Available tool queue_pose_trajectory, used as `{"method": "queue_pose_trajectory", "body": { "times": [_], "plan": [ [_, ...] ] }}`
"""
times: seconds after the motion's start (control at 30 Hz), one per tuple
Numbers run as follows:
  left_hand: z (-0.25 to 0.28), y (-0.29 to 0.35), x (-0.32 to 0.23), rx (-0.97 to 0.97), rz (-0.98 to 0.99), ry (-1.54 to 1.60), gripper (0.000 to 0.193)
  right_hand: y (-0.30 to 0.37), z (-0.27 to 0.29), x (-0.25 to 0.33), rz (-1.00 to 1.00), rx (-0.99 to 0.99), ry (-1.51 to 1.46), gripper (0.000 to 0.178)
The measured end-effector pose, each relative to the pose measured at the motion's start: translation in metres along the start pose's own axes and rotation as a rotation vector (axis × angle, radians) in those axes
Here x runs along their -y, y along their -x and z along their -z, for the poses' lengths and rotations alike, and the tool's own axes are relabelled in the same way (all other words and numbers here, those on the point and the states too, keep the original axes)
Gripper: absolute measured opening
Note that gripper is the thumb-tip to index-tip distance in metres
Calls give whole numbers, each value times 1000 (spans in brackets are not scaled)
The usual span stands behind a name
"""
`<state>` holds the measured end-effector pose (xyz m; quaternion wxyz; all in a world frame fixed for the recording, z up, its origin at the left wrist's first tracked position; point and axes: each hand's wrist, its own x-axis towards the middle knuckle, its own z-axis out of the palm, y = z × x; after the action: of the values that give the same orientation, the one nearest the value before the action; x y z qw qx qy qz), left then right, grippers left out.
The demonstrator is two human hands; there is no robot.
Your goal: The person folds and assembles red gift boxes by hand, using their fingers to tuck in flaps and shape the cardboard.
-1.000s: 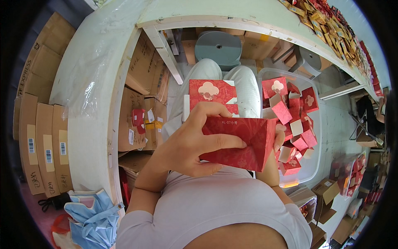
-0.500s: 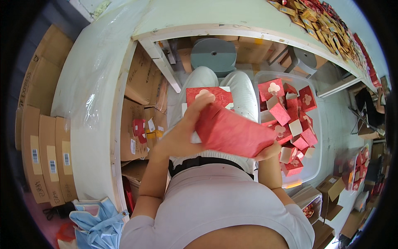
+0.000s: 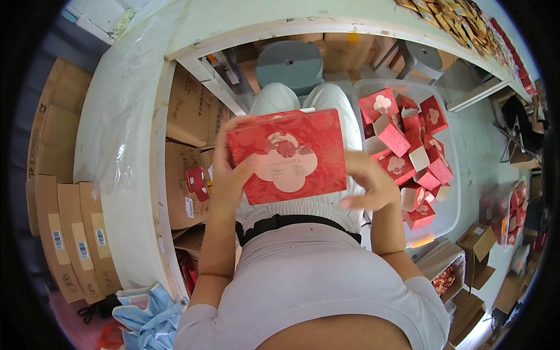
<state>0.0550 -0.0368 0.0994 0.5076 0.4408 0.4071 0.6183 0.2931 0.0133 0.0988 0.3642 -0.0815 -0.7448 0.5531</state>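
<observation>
A red carton with a pale four-lobed flower label is held up over my lap, its broad printed face toward me. My left hand grips its left end, thumb across the front and fingers round the upper left corner. By the carton's right edge, my right hand has its thumb and fingers apart. Those fingertips lie close to the edge; whether they touch it is unclear. A white corner peeks out above the carton, while most of what lies on my lap behind it is hidden.
A clear plastic tub full of red cartons stands to my right. Ahead are a white table edge and a grey stool. Brown cardboard boxes stand at left; an opened cardboard box is at lower right.
The carton has turned from a slanted position to show its labelled face, and now covers the red piece on my lap. My right hand has come off its lower right end.
</observation>
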Motion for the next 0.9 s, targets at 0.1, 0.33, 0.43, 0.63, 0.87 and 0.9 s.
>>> {"method": "queue_pose_trajectory", "body": {
  "times": [0.1, 0.33, 0.43, 0.63, 0.87, 0.9],
  "plan": [
    [-3, 4, -3, -87, -125, -135, 59, 6, 1, -6, -164, -352, -412, 28],
    [-4, 6, 5, -107, -90, -152, 60, -5, -21, -23, -154, -632, -465, 17],
    [-1, 7, 11, -112, -150, -227, 61, -5, -21, -23, -179, -638, -424, 17],
    [0, 11, 16, -74, -322, -407, 61, -6, -26, -30, -144, -705, -394, 17],
    [9, 14, 18, -70, -418, -529, 64, -8, -27, -22, -242, -656, -317, 10],
    [10, 14, 18, -66, -433, -543, 64, -8, -27, -21, -240, -662, -310, 9]
  ]
}}
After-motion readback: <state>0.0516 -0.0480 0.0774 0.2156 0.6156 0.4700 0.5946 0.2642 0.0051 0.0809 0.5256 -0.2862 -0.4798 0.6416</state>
